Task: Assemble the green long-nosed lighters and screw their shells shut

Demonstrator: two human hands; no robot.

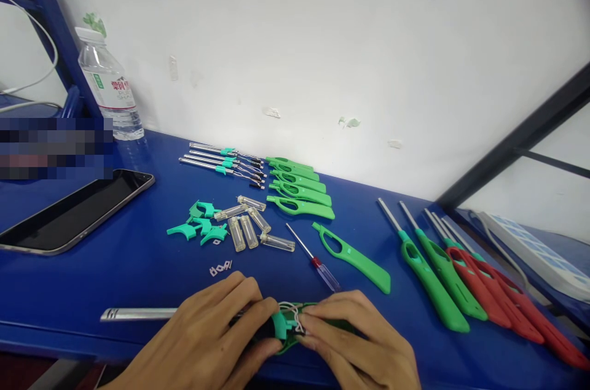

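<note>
At six o'clock, the left hand (225,328) has a narrow grip on a curved teal plastic trigger (279,325); the right hand (362,338) pinches thin white wires (296,315).

Water bottle (110,90) stands at 10 o'clock from mid-view, capped. Phone (76,209) lies flat near 9, screen dark. White cable (56,52) loops at 10. Power strip (537,250) sits between 3 and 4. White wall (299,27) fills 12, scraps (273,112) stuck on.

The screwdriver (325,272) and sorted lighter parts (304,209) on this bench (152,279) suggest a workshop.
</note>
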